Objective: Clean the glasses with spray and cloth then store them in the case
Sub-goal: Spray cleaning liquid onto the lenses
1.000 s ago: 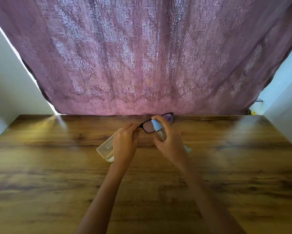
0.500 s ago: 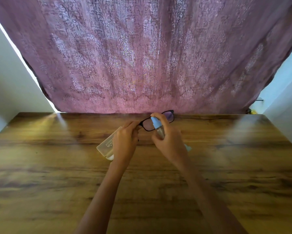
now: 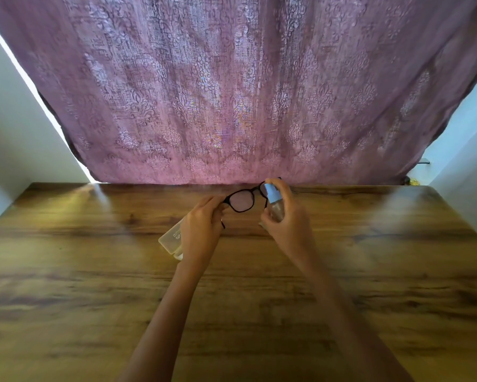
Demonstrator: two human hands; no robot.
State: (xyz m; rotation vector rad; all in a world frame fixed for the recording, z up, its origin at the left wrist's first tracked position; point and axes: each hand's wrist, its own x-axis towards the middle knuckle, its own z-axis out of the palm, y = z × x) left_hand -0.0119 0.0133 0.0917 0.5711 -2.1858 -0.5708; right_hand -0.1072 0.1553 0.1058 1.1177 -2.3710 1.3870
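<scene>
Black-framed glasses [image 3: 242,200] are held up above the far middle of the wooden table [image 3: 94,285]. My left hand [image 3: 202,224] pinches them at their left end. My right hand [image 3: 288,219] grips a small clear spray bottle with a light blue top [image 3: 273,199], its forefinger lying over the top. The bottle stands right in front of the glasses' right lens and hides part of it. A translucent glasses case [image 3: 171,238] lies on the table under my left hand, mostly covered by it. No cloth shows in this view.
A mauve patterned curtain [image 3: 231,92] hangs along the table's far edge. White walls [image 3: 17,133] close in both sides.
The spray bottle has shifted right, from the left lens to in front of the right lens. The left lens is now uncovered. My left hand keeps its hold.
</scene>
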